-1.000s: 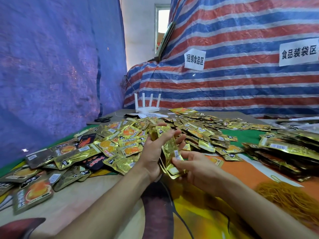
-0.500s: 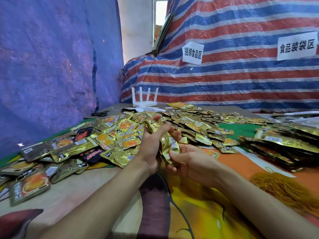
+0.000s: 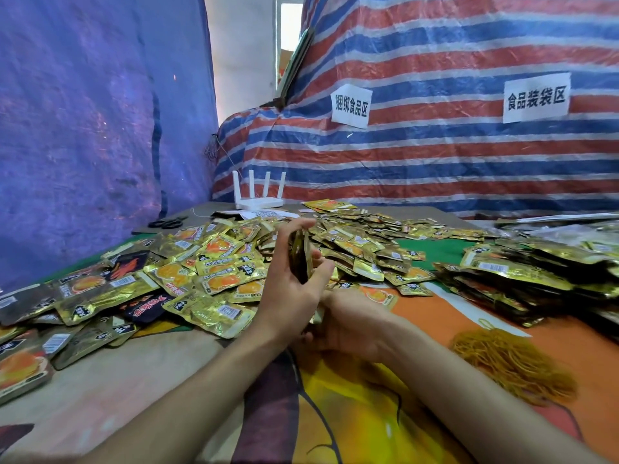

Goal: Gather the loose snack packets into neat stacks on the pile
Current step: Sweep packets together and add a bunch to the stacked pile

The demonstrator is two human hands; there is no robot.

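Note:
Gold snack packets with orange pictures lie loose in a wide heap [image 3: 217,272] across the left and middle of the table. My left hand [image 3: 291,289] grips a small upright stack of packets [image 3: 299,259] edge-on above the table, thumb on one side and fingers on the other. Just below it, my right hand [image 3: 348,323] is curled at the bottom of that stack; how its fingers hold the stack is partly hidden. Neat rows of stacked packets [image 3: 522,279] sit at the right.
A bundle of orange rubber bands [image 3: 512,363] lies at the right front. A white router [image 3: 258,195] and black scissors [image 3: 167,223] sit at the table's back. Blue and striped tarps with paper signs wall the area. The tablecloth [image 3: 351,413] is printed.
The packets in my hands have been squared into a tight upright stack. My left hand has turned it edge-on and lifted slightly; my right hand has dropped beneath it.

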